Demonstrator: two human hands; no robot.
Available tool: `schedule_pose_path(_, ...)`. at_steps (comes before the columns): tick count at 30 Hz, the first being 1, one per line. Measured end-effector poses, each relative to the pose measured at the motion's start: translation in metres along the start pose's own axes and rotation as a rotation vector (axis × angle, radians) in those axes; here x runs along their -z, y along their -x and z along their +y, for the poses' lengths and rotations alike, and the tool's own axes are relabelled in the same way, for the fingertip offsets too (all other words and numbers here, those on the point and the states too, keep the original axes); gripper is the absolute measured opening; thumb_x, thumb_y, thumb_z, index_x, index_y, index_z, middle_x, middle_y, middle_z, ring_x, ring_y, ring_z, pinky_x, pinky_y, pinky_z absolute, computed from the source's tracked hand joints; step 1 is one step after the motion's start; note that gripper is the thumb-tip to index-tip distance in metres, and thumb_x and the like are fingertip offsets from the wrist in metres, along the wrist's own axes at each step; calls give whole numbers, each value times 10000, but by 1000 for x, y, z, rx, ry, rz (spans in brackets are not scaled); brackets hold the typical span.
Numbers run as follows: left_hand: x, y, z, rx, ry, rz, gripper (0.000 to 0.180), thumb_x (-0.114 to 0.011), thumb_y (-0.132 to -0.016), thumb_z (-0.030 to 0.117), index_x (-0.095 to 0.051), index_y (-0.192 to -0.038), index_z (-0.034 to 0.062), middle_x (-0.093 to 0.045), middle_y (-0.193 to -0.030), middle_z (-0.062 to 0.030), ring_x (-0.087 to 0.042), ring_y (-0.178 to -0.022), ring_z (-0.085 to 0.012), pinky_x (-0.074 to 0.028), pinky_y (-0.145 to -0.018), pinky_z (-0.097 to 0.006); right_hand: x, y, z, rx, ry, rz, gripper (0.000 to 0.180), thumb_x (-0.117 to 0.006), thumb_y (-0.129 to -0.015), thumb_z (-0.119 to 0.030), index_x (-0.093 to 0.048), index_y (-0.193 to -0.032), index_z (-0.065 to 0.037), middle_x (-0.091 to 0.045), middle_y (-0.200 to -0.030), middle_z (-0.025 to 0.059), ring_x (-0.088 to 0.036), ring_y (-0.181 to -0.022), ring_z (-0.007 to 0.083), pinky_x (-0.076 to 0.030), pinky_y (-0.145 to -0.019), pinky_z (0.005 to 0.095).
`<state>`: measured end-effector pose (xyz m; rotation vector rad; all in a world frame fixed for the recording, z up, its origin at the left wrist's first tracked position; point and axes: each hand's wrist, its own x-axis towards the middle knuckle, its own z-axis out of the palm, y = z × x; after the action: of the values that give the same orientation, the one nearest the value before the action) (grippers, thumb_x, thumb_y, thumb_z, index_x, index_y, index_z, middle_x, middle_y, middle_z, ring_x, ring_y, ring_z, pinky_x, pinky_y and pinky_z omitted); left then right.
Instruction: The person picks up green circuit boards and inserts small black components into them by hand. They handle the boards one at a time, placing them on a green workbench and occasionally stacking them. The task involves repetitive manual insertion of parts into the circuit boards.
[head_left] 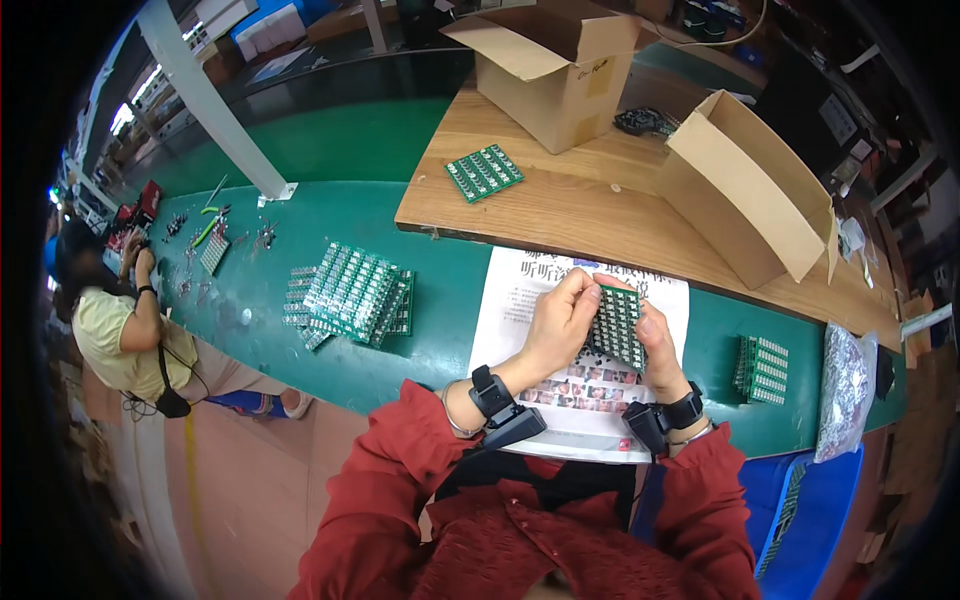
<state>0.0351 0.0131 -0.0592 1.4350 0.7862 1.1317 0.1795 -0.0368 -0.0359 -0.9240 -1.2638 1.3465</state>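
Note:
Between my two hands is a green circuit board panel [618, 325] with rows of small parts, held tilted above a printed paper sheet [510, 335]. My left hand [560, 318] pinches its upper left edge with thumb and fingers. Along the right edge, my right hand [657, 345] grips the same panel, thumb toward me. Small dark bits lie on the sheet below the panel. Left of the sheet, a pile of similar panels [355, 292] rests on the green table. A smaller stack of panels [765, 370] stands to the right.
Behind the sheet, a raised wooden board [610, 215] carries one panel [484, 173] and two open cardboard boxes [555, 95] [745, 185]. Bubble wrap [845, 390] lies at the right end, over a blue bin [825, 510]. A co-worker [130, 330] sits far left near green-handled pliers [207, 228].

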Motion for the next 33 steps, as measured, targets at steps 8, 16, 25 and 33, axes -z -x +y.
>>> schedule_pose_path(8,1,3,10,14,-154,-64,135,-511,-933,152,-471,-866,41,-512,-591,-49,-469,-489,-123,-381,-480,-280,5,-4,14,-1,-131,105,840,-489,-821,-598,-351,-1371,21,-558,-1176,109,-543,-1066,162,-424,-933,287)
schedule_pose_path(16,0,1,8,-97,-343,-26,115,-511,-915,134,-483,-883,28,-541,-622,-126,-551,-545,-250,-414,-522,-347,6,-5,16,22,11,57,860,-482,-826,-609,-343,-1370,42,-505,-1253,128,-490,-1131,175,-360,-989,301)
schedule_pose_path(25,4,4,16,62,-197,-119,129,-521,-906,136,-475,-859,25,-525,-588,-99,-510,-504,-183,-398,-492,-325,0,-6,10,28,-133,167,817,-467,-825,-590,-338,-1373,3,-570,-1146,114,-574,-1027,177,-466,-894,301)
schedule_pose_path(33,-2,1,-2,-65,-324,-80,154,-531,-914,159,-480,-853,27,-522,-577,-105,-512,-492,-197,-400,-494,-333,2,-7,17,61,-105,151,833,-479,-825,-602,-338,-1372,9,-554,-1160,118,-550,-1046,170,-438,-915,291)
